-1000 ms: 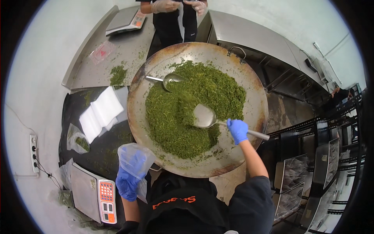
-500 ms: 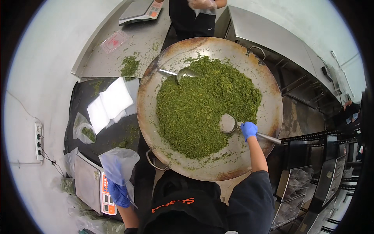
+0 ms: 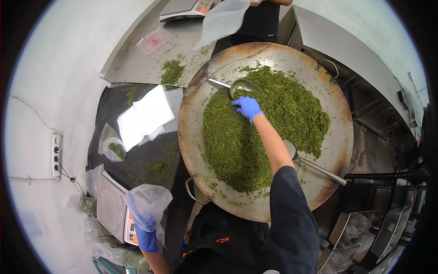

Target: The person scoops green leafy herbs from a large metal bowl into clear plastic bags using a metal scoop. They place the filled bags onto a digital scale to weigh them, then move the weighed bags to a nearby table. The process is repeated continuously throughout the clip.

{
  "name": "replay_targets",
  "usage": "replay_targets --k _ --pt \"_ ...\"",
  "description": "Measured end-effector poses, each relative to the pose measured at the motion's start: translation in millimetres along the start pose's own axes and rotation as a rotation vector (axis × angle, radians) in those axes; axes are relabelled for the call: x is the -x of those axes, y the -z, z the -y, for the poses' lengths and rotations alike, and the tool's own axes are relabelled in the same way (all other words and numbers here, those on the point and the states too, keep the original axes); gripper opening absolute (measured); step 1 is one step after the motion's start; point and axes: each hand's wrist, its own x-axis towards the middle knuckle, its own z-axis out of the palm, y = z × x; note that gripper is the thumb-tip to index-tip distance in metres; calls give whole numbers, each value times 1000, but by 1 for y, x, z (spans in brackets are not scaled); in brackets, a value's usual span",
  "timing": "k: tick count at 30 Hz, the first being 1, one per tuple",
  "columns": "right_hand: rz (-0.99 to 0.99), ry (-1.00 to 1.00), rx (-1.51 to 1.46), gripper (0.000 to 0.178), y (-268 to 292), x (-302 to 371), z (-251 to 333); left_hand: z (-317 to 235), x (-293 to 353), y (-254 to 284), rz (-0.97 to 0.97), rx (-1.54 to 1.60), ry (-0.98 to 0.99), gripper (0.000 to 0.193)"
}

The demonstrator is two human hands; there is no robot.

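A huge round metal pan (image 3: 196, 132) holds a wide heap of chopped green leaves (image 3: 228, 155). My right hand (image 3: 248, 108), in a blue glove, reaches over the heap with its fingers stretched toward the far scoop (image 3: 220, 83); whether they touch it I cannot tell. That scoop's bowl rests in the leaves and its handle points left. Another metal scoop (image 3: 321, 171) lies at the pan's right, handle over the rim, bowl partly behind my forearm. At the lower left my blue-gloved left hand (image 3: 147, 230) grips a clear plastic bag (image 3: 153, 201) beside a scale (image 3: 108, 208).
White plastic sheets (image 3: 148, 112) and a small bag of leaves (image 3: 112, 144) lie on the black-covered table to the left. Across the pan a person (image 3: 258, 23) handles a clear bag (image 3: 222, 23) near another scale (image 3: 182, 7). Racks (image 3: 351, 228) stand at the lower right.
My right hand has let go of the near scoop and moved up and left over the leaves. My left hand still holds its bag. The person opposite now has a bag spread out.
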Motion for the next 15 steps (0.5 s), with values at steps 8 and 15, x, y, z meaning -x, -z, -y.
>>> replay_targets --k 8,15 --pt "-65 -75 -266 17 46 -28 -3 41 12 66 -162 267 74 70" --pt "-62 -73 -367 14 84 -23 16 50 -5 89 -116 75 19 62"
